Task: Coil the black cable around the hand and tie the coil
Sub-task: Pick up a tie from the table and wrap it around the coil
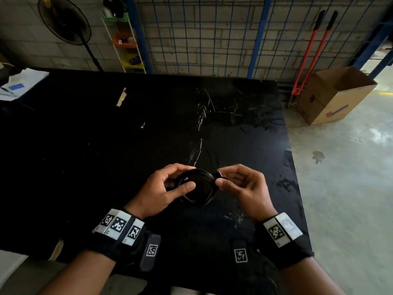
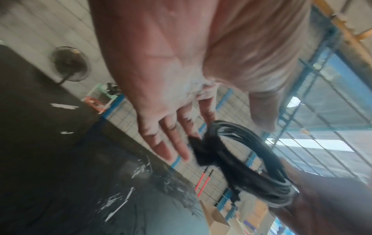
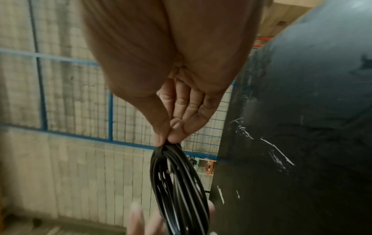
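Note:
The black cable is wound into a round coil and held just above the black table, between my two hands. My left hand holds the coil's left side, thumb in front and fingers curved over the top. In the left wrist view a dark strap sits on the coil beside my fairly straight fingers. My right hand pinches the coil's right edge. In the right wrist view the thumb and forefinger of that hand nip the strands of the coil together.
The tabletop is scratched, with papers at its far left corner. A wire fence, a standing fan and a small shelf rack stand behind. On the floor at right are a cardboard box and red-handled bolt cutters.

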`<state>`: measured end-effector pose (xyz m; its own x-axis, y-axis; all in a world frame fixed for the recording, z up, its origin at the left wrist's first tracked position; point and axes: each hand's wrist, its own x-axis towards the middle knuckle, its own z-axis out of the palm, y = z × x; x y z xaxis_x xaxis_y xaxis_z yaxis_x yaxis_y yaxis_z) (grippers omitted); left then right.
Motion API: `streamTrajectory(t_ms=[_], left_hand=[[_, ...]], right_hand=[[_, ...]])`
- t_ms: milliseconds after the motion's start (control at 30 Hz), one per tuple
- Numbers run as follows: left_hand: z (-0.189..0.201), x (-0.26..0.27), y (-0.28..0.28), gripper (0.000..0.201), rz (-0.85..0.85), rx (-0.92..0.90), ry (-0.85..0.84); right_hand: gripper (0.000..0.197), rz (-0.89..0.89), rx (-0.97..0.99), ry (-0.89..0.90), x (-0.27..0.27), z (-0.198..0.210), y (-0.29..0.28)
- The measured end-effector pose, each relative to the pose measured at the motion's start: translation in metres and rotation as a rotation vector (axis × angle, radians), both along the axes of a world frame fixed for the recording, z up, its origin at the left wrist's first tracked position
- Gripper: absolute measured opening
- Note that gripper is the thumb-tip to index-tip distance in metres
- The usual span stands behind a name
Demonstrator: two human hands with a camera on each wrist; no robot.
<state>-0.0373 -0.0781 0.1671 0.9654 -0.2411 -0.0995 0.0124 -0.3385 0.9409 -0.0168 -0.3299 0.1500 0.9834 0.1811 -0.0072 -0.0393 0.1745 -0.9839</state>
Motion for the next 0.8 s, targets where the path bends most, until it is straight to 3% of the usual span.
streamTrajectory(t_ms=[67, 133, 200, 300, 567, 800], left_hand=[[-0.008, -0.005, 0.007, 0.052, 0.062, -0.026, 0.146], [-0.016, -0.012, 0.01, 0.046, 0.156, -0.145, 0.251], [-0.021, -0.017, 0.01, 0.034, 0.28, -0.253, 0.289], [-0.029, -0.019, 0.01, 0.039, 0.352, -0.325, 0.318], [-0.048, -0.007, 0.042, 0.015, 0.347, -0.308, 0.376], [-0.085, 0.015, 0.073, 0.013, 0.361, -0.121, 0.403]], right_hand=[[0.016, -0.053, 0.082, 0.076, 0.0, -0.006, -0.005], [0.014, -0.097, 0.146, 0.147, -0.001, -0.013, -0.008], [0.016, -0.114, 0.199, 0.209, -0.003, -0.02, -0.006], [0.019, -0.117, 0.192, 0.249, -0.008, -0.03, 0.004], [0.011, -0.223, 0.253, 0.42, -0.01, -0.047, 0.036], [0.011, -0.252, -0.03, 0.568, 0.0, -0.086, 0.061]])
